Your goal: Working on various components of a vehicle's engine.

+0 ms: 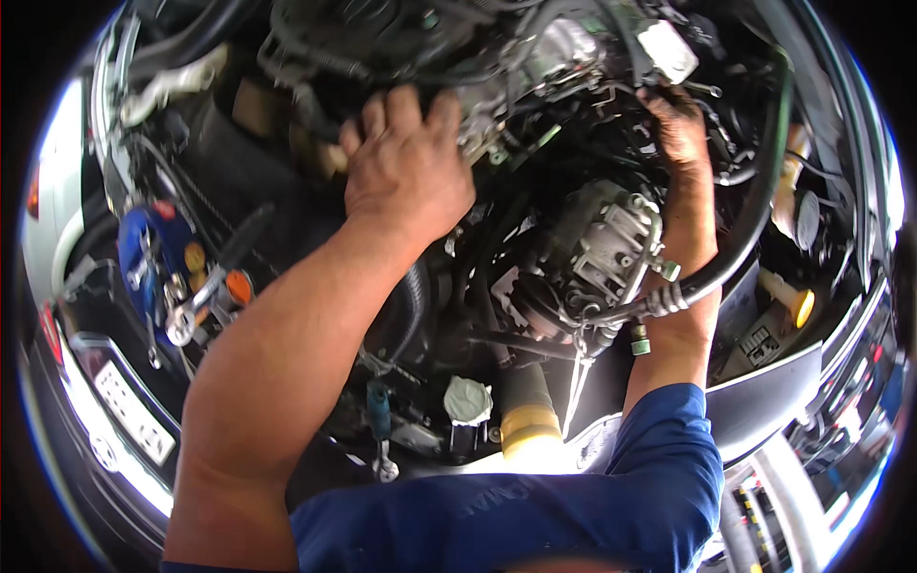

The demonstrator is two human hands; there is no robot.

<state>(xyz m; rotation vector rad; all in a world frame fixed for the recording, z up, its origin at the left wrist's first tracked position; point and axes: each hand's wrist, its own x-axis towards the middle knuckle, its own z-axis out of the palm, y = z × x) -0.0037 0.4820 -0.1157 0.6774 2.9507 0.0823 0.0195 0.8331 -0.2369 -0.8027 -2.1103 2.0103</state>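
In the engine bay, my left hand rests against the engine, knuckles up and fingers slightly apart; its fingertips are partly hidden. My right hand reaches deep into the far right, beside the engine's wiring and below a white rectangular part. Its fingers are bent inward, and whatever lies between them is too dark to make out. Between my forearms sits a silvery compressor-like unit, with a thick black hose curving past it over my right forearm.
At the left lie a blue tray with tools, a ratchet and an orange round piece. Another ratchet with a teal handle lies near the front edge, by a foil-covered round part. A yellow-capped tube stands right.
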